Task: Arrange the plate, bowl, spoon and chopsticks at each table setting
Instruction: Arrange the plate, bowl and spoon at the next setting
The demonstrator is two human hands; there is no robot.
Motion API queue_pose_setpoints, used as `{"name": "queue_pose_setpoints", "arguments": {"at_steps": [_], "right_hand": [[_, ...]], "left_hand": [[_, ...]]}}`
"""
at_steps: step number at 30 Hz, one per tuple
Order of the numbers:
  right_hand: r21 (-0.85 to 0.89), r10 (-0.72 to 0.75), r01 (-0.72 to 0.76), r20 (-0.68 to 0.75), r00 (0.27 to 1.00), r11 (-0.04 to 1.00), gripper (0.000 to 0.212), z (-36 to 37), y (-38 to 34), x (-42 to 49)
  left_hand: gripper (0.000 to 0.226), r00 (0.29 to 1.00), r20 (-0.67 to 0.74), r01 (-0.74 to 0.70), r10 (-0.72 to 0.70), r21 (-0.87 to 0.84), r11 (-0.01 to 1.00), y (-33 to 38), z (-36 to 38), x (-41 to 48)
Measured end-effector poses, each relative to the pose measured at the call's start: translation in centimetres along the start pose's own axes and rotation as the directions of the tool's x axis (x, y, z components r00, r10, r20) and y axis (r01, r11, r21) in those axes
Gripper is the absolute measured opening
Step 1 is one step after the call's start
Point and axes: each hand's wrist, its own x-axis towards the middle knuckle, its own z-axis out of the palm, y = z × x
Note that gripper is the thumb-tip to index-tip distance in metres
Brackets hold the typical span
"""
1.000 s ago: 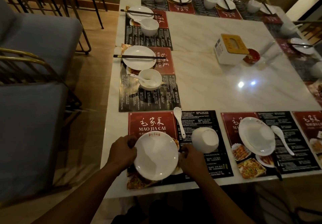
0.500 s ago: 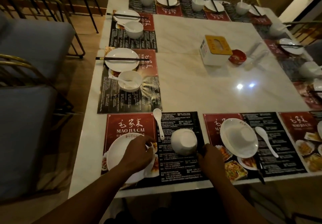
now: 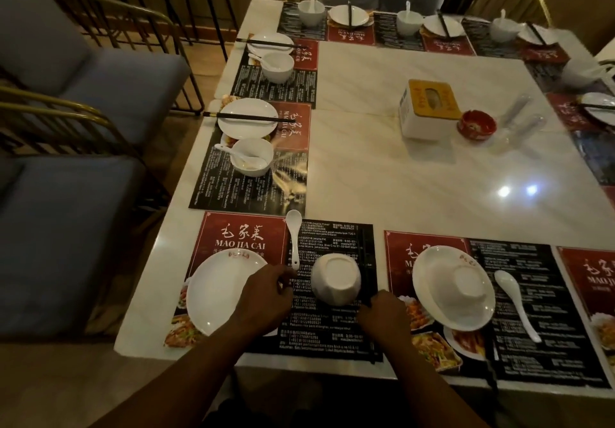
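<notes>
Left hand (image 3: pixel 266 298) loose by the plate (image 3: pixel 216 291), right hand (image 3: pixel 382 314) pinching the chopsticks (image 3: pixel 367 281), so I'd flip the upside-down bowl (image 3: pixel 336 278) near the table's front edge.

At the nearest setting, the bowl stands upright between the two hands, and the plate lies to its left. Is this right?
Not quite. The head view shows the bowl upside down, its base facing up. The rest holds: it is between the left hand and the right hand, and the plate lies to its left.

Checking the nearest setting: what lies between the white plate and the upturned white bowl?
In the head view, the left hand rests between the round white plate and the upside-down white bowl; the white ceramic spoon lies just beyond, on the placemat.
</notes>
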Motion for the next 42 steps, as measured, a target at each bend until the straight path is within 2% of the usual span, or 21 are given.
{"name": "queue_pose_setpoints", "arguments": {"at_steps": [4,8,11,13,15,18,22,26,29,33,39,42], "right_hand": [[0.170,0.015,-0.004,-0.063,0.998,0.986,0.014,-1.1,0.1,0.1],[0.291,-0.115,0.147,-0.124,0.986,0.945,0.011,-2.4,-3.8,-0.9],[0.370,-0.231,0.207,0.021,0.973,0.906,0.013,-1.5,-8.5,-2.7],[0.368,-0.282,0.206,0.166,0.945,0.907,0.012,0.4,-11.2,-4.1],[0.363,-0.319,0.217,0.252,0.913,0.906,0.009,2.7,-13.0,-5.2],[0.363,-0.332,0.212,0.310,0.891,0.907,0.007,5.4,-14.6,-6.4],[0.359,-0.314,0.190,0.327,0.891,0.914,0.004,7.6,-15.6,-7.4],[0.378,-0.234,0.115,0.285,0.930,0.919,0.005,9.2,-16.2,-7.9],[0.259,-0.137,0.091,0.168,0.976,0.962,0.014,10.3,-16.0,-7.8],[0.145,-0.077,0.069,0.050,0.996,0.987,0.021,12.1,-16.3,-8.5],[0.118,-0.034,0.040,-0.050,0.998,0.992,0.031,14.2,-17.2,-9.2],[0.109,-0.047,0.056,-0.084,0.995,0.993,0.038,14.8,-17.5,-9.3]], "left_hand": [[0.030,0.999,-0.018,0.027,-0.028,-0.037,0.999,-0.1,-0.9,-0.6],[0.023,0.994,-0.072,0.070,-0.078,-0.105,0.992,-1.0,-2.2,-0.9],[0.022,0.985,-0.102,0.124,-0.141,-0.160,0.979,-2.2,-3.4,-0.7],[0.018,0.973,-0.077,0.189,-0.219,-0.283,0.940,-2.9,-4.4,-0.3],[0.017,0.958,-0.031,0.244,-0.285,-0.433,0.868,-3.6,-5.4,0.2],[0.018,0.945,0.020,0.285,-0.327,-0.543,0.790,-4.7,-7.0,0.6],[0.022,0.933,0.114,0.341,-0.340,-0.577,0.742,-6.4,-8.3,1.1],[0.023,0.937,0.148,0.348,-0.318,-0.504,0.791,-8.5,-8.8,1.7],[0.024,0.950,0.113,0.311,-0.290,-0.340,0.887,-9.7,-8.9,2.3],[0.026,0.972,0.147,0.198,-0.183,-0.093,0.976,-10.4,-9.5,3.6],[0.010,0.974,0.215,0.061,-0.070,0.052,0.997,-10.4,-9.7,5.0],[0.022,0.975,0.211,0.067,-0.072,0.033,0.997,-10.6,-9.8,5.3]]}}
